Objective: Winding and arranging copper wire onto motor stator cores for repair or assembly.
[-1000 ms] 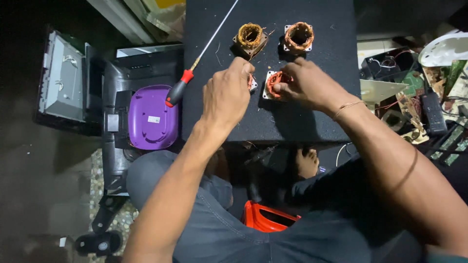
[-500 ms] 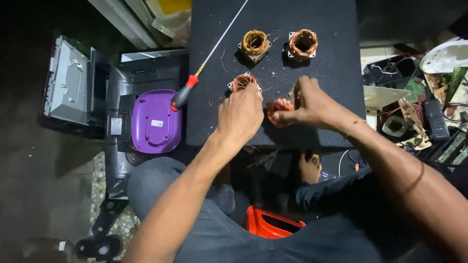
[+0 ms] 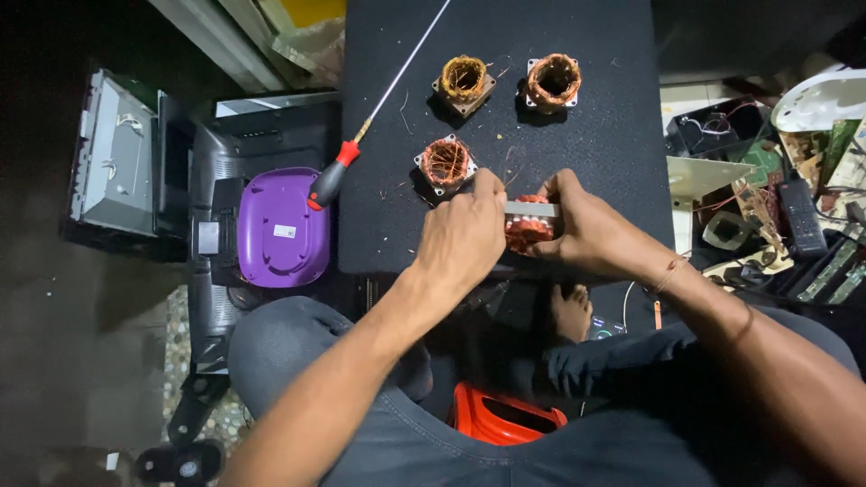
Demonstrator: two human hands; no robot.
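Both my hands hold one small motor stator with copper windings point(image 3: 528, 225) near the front edge of a black mat point(image 3: 595, 144). My left hand point(image 3: 465, 239) grips its left side. My right hand point(image 3: 586, 225) grips its right side, with the pale metal core showing between the fingers. Three more copper-wound stators lie on the mat: one point(image 3: 446, 163) just beyond my left hand, and two farther back point(image 3: 465, 81) point(image 3: 553, 81). A long screwdriver with a red and black handle point(image 3: 332, 178) lies slanted at the mat's left edge.
A purple plastic case point(image 3: 281, 225) rests on dark equipment left of the mat, beside a grey metal box point(image 3: 113, 153). Scrap electronics and circuit boards point(image 3: 776, 180) pile up on the right. A red object point(image 3: 505, 419) sits between my knees. Copper wire scraps dot the mat.
My hands have drawn back toward me with the stator, lifting it off the mat's centre. The stator beyond my left hand is now uncovered.
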